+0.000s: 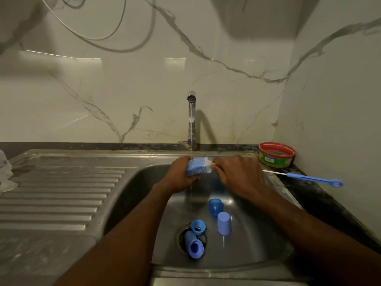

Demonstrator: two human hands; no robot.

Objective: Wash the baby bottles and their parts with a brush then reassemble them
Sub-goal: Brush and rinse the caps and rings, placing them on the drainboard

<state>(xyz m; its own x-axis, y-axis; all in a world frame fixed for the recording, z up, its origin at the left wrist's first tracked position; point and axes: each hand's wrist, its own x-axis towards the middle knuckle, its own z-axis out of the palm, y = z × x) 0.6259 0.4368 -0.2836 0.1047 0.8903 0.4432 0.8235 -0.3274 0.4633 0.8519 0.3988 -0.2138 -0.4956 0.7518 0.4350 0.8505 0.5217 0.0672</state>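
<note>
Both my hands are over the steel sink (257, 244), under the running tap (191, 120). My left hand (181, 178) grips the blue-and-white bristle head of a bottle brush (199, 165). My right hand (237, 174) holds the other end of the brush; the handle is hidden under it. Several blue bottle parts lie in the basin: a blue cap (215, 206), a pale blue cap (224, 223), a blue ring (198, 226) and a blue part (193, 244) lying over the drain.
A thin blue nipple brush (309, 178) lies on the dark counter at the right, beside a red and green soap tub (277, 154). The ribbed draining board (61, 193) spreads to the left, with a clear plastic item (5, 172) at its far left edge.
</note>
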